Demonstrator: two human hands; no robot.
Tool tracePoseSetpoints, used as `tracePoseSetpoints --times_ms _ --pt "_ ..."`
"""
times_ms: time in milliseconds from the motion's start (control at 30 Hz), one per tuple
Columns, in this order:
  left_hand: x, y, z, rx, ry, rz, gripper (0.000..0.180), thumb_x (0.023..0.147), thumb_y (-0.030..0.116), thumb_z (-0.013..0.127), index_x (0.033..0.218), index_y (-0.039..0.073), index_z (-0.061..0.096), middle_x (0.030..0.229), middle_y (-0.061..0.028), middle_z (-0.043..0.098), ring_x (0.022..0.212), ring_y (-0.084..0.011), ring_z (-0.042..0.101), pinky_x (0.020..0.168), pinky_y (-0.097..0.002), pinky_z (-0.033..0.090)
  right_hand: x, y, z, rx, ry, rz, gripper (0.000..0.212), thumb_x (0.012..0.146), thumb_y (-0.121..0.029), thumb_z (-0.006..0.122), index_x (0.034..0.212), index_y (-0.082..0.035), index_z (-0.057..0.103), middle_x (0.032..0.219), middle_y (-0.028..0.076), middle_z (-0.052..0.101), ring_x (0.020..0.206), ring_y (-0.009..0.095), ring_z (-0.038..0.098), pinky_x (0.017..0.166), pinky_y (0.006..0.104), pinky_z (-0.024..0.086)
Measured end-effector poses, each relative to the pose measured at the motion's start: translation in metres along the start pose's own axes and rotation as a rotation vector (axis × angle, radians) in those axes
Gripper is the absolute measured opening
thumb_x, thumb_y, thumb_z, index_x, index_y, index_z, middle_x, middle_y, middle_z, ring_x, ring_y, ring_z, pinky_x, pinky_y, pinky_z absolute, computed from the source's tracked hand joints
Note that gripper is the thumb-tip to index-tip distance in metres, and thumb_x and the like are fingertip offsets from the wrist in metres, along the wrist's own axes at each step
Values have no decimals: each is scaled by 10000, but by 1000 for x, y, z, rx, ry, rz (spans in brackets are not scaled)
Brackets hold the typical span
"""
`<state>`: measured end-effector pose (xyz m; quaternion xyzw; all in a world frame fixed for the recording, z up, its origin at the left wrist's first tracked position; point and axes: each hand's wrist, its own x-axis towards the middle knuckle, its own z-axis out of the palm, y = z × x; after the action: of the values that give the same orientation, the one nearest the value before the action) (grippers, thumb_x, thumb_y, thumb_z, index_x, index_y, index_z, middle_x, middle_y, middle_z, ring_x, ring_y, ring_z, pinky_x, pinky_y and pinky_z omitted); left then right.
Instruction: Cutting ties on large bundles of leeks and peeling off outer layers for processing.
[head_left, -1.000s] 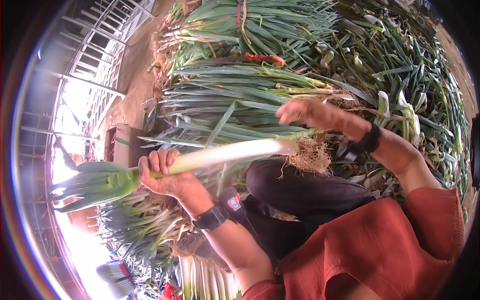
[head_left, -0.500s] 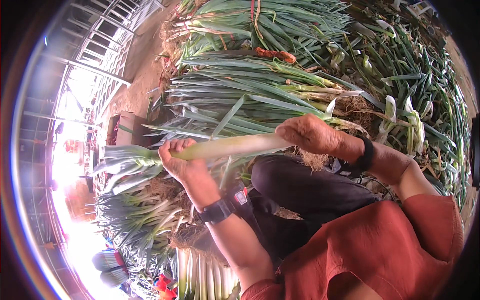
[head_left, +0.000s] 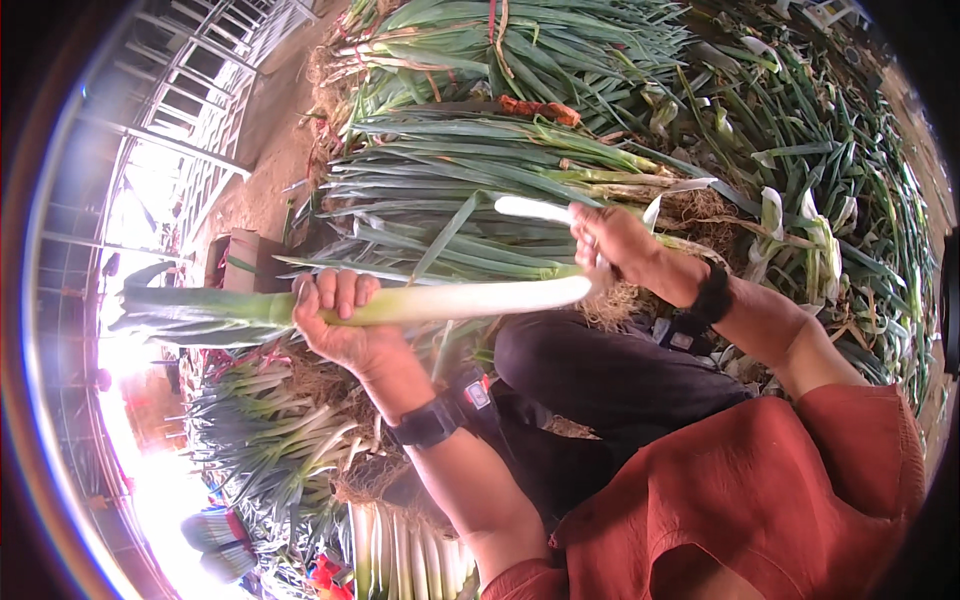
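My left hand is closed round a thick leek where its white shaft turns green. The leek lies nearly level across my lap, its leaves pointing left. My right hand is closed just above the leek's right end, by a tuft of roots. From its fingers a narrow bright white strip sticks out to the left; whether it is a blade or a piece of peel, I cannot tell.
Untrimmed leeks lie in a heap ahead, with a tied bundle beyond. Stripped leaves pile up at right. Cleaned white leeks stand at lower left, near more rooted leeks. A cardboard box is at left.
My right hand has moved up slightly off the leek's end, and a white strip now shows in its fingers. My left hand has shifted a little left with the leek, now more level.
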<state>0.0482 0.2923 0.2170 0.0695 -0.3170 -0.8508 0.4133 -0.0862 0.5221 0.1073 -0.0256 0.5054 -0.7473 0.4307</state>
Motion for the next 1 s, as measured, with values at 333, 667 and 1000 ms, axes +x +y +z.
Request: tracePoseSetpoints --times_ms 333,667,1000 --pt "-11 14 17 97 -129 27 115 770 185 553 744 168 442 565 82 353 410 -14 318 372 -158 320 40 -26 -198 -1489 408 28 555 880 -448 468 1139 43 482 898 141 585 761 270 565 671 352 465" --pt "-3 -14 -1 -21 -288 -170 160 793 190 592 772 118 451 616 46 400 481 -59 393 478 -225 387 -34 -21 71 -993 -746 -179 347 791 -213 637 1058 -54 483 690 91 594 628 213 590 593 342 462" --pt "9 -8 -10 96 480 10 225 752 246 608 728 135 415 576 53 349 478 -76 344 497 -239 295 -9 -9 -21 -1808 -62 -598 282 684 -192 667 905 -97 520 681 88 589 663 277 617 542 393 470"
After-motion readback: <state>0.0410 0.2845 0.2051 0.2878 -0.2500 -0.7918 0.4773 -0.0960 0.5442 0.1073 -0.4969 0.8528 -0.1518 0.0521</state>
